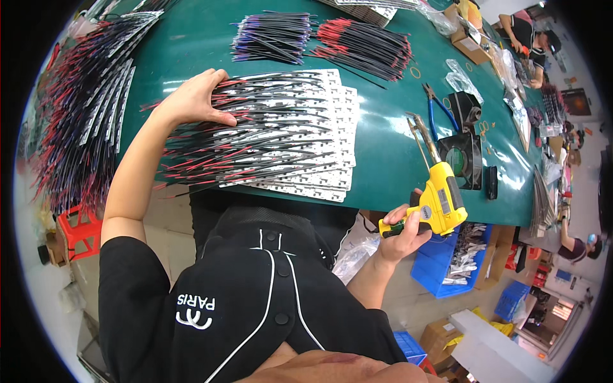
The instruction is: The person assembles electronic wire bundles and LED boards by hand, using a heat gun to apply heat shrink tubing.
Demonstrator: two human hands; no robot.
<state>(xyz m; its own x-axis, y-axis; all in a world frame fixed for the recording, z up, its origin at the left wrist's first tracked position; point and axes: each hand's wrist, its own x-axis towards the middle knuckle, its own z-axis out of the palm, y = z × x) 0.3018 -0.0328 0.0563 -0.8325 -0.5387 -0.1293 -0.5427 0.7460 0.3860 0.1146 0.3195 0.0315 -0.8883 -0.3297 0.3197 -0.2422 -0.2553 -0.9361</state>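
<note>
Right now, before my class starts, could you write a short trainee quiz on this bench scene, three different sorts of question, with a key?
1. Which hand holds the yellow gun-shaped tool?
2. True or false: the blue-handled pliers lie inside the blue crate.
3. What is the left hand touching? (a) black-and-red wires (b) the pliers (c) a cardboard box

Key: 1. The right hand. 2. False; they lie on the green table. 3. a

Holding a yellow soldering gun in the right hand across the table's near edge. Touching the wires of white boards there with the left hand.
</note>
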